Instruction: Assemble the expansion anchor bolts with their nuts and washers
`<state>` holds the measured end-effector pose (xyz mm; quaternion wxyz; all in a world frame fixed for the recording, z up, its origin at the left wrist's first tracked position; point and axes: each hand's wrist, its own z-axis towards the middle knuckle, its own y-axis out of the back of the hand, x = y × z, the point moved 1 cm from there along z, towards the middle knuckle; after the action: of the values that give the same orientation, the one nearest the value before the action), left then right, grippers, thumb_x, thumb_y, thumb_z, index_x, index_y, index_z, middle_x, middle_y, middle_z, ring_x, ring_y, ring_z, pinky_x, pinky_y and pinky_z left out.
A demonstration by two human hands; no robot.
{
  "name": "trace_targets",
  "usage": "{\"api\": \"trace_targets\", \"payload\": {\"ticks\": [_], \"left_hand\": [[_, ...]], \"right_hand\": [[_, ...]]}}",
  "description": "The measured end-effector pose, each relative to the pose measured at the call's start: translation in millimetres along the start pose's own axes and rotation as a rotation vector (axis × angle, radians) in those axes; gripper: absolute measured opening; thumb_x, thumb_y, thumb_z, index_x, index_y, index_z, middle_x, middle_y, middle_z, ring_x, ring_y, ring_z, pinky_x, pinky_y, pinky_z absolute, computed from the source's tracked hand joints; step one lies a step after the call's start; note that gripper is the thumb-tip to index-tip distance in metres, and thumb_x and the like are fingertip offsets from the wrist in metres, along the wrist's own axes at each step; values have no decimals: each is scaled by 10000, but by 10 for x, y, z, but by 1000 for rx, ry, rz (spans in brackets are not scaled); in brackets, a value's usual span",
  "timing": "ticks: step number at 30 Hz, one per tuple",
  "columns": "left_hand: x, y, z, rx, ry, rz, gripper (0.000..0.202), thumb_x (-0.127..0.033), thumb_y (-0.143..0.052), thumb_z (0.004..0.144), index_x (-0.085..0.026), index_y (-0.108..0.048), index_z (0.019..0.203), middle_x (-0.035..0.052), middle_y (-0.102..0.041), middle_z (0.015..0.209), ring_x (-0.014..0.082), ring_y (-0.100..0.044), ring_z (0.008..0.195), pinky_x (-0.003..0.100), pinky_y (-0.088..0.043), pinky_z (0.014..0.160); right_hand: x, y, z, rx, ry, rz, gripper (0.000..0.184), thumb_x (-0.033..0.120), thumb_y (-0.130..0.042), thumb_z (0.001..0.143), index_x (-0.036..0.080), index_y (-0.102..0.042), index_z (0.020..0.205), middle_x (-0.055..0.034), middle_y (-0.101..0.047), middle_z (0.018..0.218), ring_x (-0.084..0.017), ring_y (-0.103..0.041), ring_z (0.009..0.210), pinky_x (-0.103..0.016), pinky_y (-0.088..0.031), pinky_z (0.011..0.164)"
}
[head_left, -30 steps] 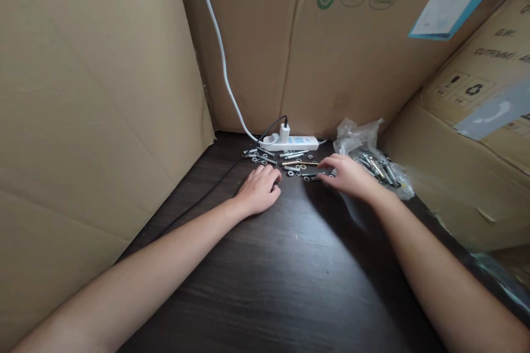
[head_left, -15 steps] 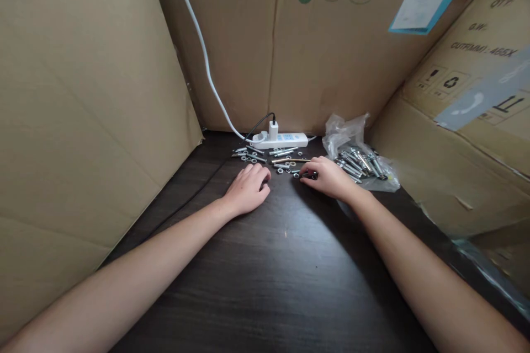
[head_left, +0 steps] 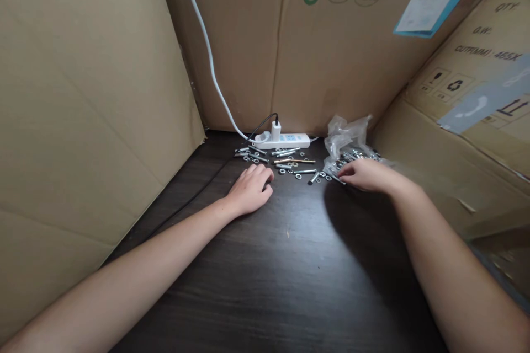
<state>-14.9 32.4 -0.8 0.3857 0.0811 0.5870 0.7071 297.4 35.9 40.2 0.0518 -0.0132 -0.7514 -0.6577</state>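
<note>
My left hand (head_left: 249, 188) rests on the dark tabletop, fingers loosely curled and a gap between thumb and forefinger; I see nothing in it. It lies just in front of the loose bolts (head_left: 257, 158). My right hand (head_left: 368, 175) is at the clear plastic bag (head_left: 345, 133), its fingers pinched together at a silver bolt (head_left: 338, 180) beside the bag's near edge. Part of the grip and the lower bag are hidden behind this hand. Several metal bolts (head_left: 356, 153) show inside the bag. Left of my right fingertips lie another bolt (head_left: 313, 177) and a washer (head_left: 328, 178).
A white power strip (head_left: 285, 143) with a plugged-in charger (head_left: 275, 131) stands behind the hardware. Its white cord (head_left: 208, 49) runs up the back box. A black cable (head_left: 194, 193) crosses the left. Cardboard boxes (head_left: 232, 27) wall in three sides. A brass-coloured rod (head_left: 293, 161) lies among the nuts.
My right hand has moved right, from the row of loose hardware to the plastic bag, uncovering bolts and washers. My left hand has stayed in place. The view has shifted slightly.
</note>
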Motion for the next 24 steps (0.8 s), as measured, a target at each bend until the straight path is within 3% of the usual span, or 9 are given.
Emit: {"api": "trace_targets", "payload": {"ticks": [8, 18, 24], "left_hand": [[1, -1, -10, 3, -7, 10, 123, -156, -458, 789, -211, -498, 891, 29, -529, 923, 203, -471, 904, 346, -400, 818], [-15, 14, -10, 19, -2, 21, 145, -159, -450, 798, -215, -503, 921, 32, -529, 950, 205, -474, 927, 348, -404, 840], [-9, 3, -12, 13, -12, 21, 151, -159, -454, 796, -214, -504, 927, 33, -532, 955, 205, -476, 923, 352, -411, 847]], "right_hand": [[276, -46, -54, -24, -28, -176, 109, 259, -621, 683, 237, -713, 738, -64, -703, 788, -228, -638, 709, -294, -408, 565], [519, 18, -113, 53, 71, -152, 135, 240, -576, 713, 228, -681, 798, -41, -690, 840, -181, -616, 726, -248, -390, 591], [509, 24, -83, 10, 95, -122, 135, 238, -556, 727, 218, -668, 800, -31, -694, 812, -180, -615, 718, -250, -391, 602]]}}
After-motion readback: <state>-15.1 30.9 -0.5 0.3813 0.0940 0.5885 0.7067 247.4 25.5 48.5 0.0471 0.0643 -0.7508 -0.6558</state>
